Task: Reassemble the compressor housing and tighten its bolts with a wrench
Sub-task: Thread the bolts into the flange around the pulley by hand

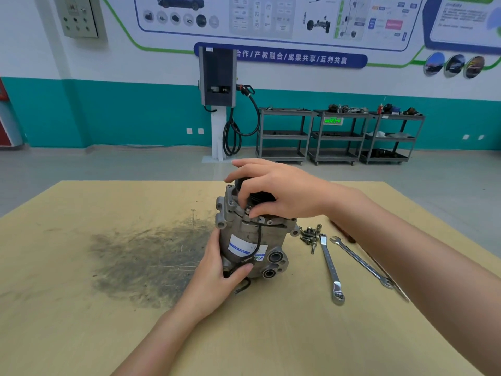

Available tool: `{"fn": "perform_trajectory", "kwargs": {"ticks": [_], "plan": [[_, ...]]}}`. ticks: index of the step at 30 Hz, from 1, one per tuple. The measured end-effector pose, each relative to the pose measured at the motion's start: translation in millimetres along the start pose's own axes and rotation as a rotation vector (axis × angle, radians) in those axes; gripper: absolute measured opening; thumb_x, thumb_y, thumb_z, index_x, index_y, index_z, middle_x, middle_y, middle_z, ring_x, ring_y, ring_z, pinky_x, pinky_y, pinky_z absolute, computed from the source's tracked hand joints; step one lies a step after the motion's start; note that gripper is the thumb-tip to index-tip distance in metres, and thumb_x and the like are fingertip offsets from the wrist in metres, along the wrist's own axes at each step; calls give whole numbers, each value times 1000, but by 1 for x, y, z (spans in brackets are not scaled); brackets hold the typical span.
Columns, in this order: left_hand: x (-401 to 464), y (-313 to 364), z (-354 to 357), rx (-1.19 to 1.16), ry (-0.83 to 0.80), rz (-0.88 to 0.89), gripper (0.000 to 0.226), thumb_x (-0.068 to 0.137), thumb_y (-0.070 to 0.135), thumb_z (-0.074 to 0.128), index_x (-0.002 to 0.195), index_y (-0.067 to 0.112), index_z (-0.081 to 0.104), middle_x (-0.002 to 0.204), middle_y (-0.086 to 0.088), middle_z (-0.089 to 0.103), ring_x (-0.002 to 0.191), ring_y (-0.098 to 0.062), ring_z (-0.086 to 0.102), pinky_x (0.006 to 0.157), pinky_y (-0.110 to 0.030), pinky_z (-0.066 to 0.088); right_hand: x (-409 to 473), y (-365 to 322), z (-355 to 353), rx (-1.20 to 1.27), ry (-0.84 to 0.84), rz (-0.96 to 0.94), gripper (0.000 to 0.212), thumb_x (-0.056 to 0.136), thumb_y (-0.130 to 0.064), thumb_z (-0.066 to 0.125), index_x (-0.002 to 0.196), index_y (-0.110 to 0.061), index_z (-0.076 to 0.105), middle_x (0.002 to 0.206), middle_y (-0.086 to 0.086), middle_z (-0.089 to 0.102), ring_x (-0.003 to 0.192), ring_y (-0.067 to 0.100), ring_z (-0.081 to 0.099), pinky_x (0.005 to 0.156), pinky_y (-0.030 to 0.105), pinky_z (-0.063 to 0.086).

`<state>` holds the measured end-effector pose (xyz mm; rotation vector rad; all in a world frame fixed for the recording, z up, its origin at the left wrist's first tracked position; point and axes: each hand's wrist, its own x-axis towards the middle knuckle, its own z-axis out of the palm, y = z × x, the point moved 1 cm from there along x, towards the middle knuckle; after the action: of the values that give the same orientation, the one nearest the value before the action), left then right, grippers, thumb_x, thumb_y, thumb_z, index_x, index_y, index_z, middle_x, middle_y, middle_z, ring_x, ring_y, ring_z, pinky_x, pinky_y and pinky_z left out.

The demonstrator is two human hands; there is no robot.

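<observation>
1. Right now the compressor stands on end near the middle of the tan worktable, its grey metal body tilted a little, two round ports facing the person at the lower right.
2. The left hand wraps the lower left of the body, thumb curled across the front and pressing on a thin black wire that runs down over the blue-and-white label.
3. The right hand comes over the top from the right, its fingers bent down around the black pulley end; thumb and forefinger meet at the flange just below, pinching something small that I cannot make out.
4. Beside the compressor, to its right, lies a small heap of bolts on the table.
5. Two wrenches lie further right: the nearer wrench with its ring end towards the person, and a longer wrench partly under the right forearm.
6. A dark, greasy smear spreads over the table to the left of the compressor.
7. Against the far wall stand grey shelf carts and a charging post with a looped cable.
</observation>
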<state>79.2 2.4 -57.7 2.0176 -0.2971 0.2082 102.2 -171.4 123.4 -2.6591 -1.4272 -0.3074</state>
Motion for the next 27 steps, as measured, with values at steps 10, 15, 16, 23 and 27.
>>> {"fn": "perform_trajectory", "kwargs": {"ticks": [10,15,16,23,27], "plan": [[0,0,0,8,0,-4,92,87,33,76,155,28,15,153,11,40,137,-3,42,116,-30,36,0,-2,4,-19,39,7,20,90,-33,66,104,-18,66,143,-4,50,147,14,21,109,35,33],[0,0,0,26,-4,-6,93,87,34,75,156,26,13,154,9,39,138,-5,41,116,-29,35,0,-1,3,13,18,31,11,90,-26,68,90,-15,66,141,-4,51,147,13,21,109,35,34],[0,1,0,29,-4,-4,92,87,33,75,156,25,14,154,8,39,139,-5,41,116,-30,35,1,-2,5,-16,36,41,17,91,-30,67,87,-14,64,141,-5,51,147,13,22,106,38,38],[-1,3,-1,19,-5,-5,93,88,31,75,157,23,14,154,8,39,140,-6,41,117,-36,36,-1,-3,5,-46,50,10,19,91,-36,64,103,-22,66,143,-8,49,147,11,19,104,38,40],[0,2,0,13,-9,-12,95,88,32,75,158,23,11,157,8,35,142,-7,38,118,-37,34,-1,-1,5,-48,43,2,10,90,-29,67,93,-20,67,142,-6,50,146,12,20,102,31,37]]}}
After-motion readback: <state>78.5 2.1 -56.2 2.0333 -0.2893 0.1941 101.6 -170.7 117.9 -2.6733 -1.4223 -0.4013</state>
